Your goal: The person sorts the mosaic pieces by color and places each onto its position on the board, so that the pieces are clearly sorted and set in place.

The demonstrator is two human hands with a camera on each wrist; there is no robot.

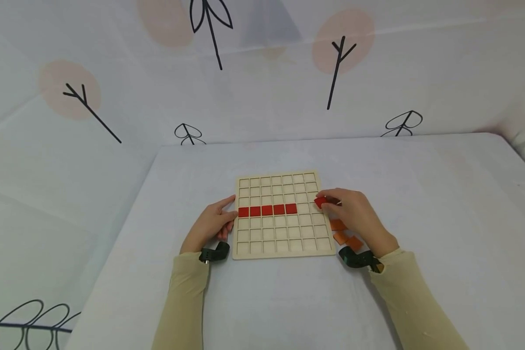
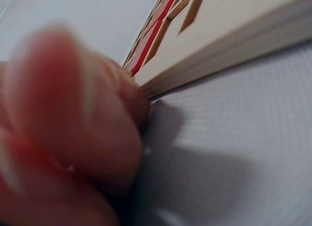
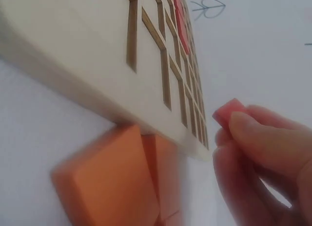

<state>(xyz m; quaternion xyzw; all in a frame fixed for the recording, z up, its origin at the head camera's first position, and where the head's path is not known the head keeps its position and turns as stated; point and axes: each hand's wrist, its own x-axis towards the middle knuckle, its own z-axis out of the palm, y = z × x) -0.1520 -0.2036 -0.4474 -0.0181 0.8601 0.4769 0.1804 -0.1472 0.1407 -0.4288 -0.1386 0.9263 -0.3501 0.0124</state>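
Note:
A pale wooden grid board [image 1: 269, 248] lies flat on the white-covered table, its square cells bordered by thin raised strips. Several red square tiles [image 1: 267, 210] sit side by side in one row, starting from the left edge. My left hand [image 1: 211, 221] rests against the board's left side, thumb and fingers touching the rim near that row. Over the right edge, my right hand [image 1: 354, 209] pinches a loose red tile [image 3: 229, 111] between thumb and fingers, raised off the board. Several orange tiles [image 3: 109, 179] lie beside the board's right edge, beneath the right wrist.
The white table cover [image 1: 280, 301] extends around the board on all sides. Behind it hangs a pale cloth [image 1: 262, 97] with drawn plants and pinkish circles. Dark bands [image 1: 216, 252] are strapped on both wrists.

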